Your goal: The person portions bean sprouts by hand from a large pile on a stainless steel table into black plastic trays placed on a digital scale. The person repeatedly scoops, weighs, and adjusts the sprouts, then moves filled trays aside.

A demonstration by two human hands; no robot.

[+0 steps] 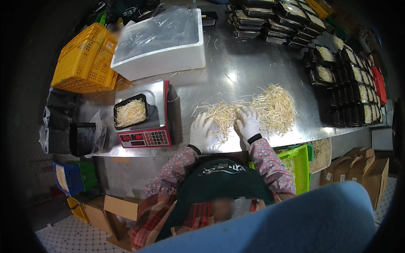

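A loose heap of pale bean sprouts (274,109) lies on the steel table, with a smaller portion (223,118) spreading left between my hands. My left hand (201,133), in a white glove, rests at the left edge of this portion, fingers stretched forward. Also gloved in white, my right hand (249,124) touches the sprouts where portion and heap meet, its fingers spread. Neither hand grips anything that I can see. Left of them, a black tray of sprouts (131,112) sits tilted on the pan of a red digital scale (145,137).
A white foam box (160,61) with clear plastic film stands behind the scale, beside yellow crates (86,59). Black trays (82,137) sit at the left edge. Filled trays are stacked at back (291,17) and right (363,95). A green basket (301,168) stands below the table edge.
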